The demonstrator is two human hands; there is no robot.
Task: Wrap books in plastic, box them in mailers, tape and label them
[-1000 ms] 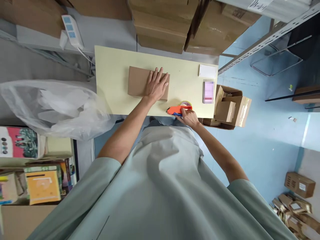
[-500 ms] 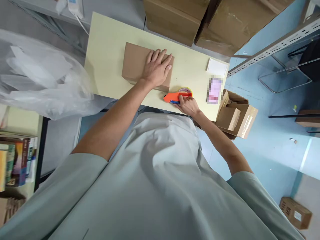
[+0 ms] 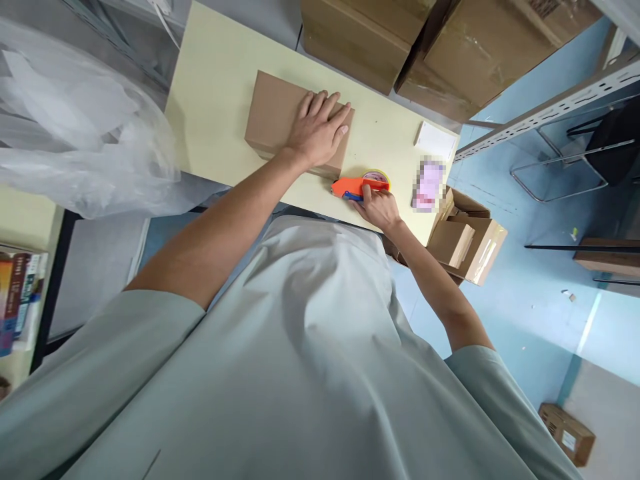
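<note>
A closed brown cardboard box (image 3: 273, 110) rests on the pale yellow table (image 3: 220, 73). My left hand (image 3: 319, 130) lies flat over the right part of its top, fingers stretched out. Just right of the box, near the table's front edge, my right hand (image 3: 381, 210) has its fingers wrapped round an orange tape dispenser (image 3: 349, 187) with a blue part underneath. A roll of tape (image 3: 377, 177) with a yellow rim sits in the dispenser. Whether tape from it touches the box cannot be made out.
Large cardboard boxes (image 3: 360, 40) stand behind the table. A white box (image 3: 435, 139) and a blurred pink item (image 3: 429, 185) lie at its right end. An open carton (image 3: 483, 250) stands beyond that end. A clear plastic bag (image 3: 90, 133) bulges at the left.
The view has shifted and turned slightly. Both hands keep their places on the box and the tape dispenser, with the dispenser tilted a little differently.
</note>
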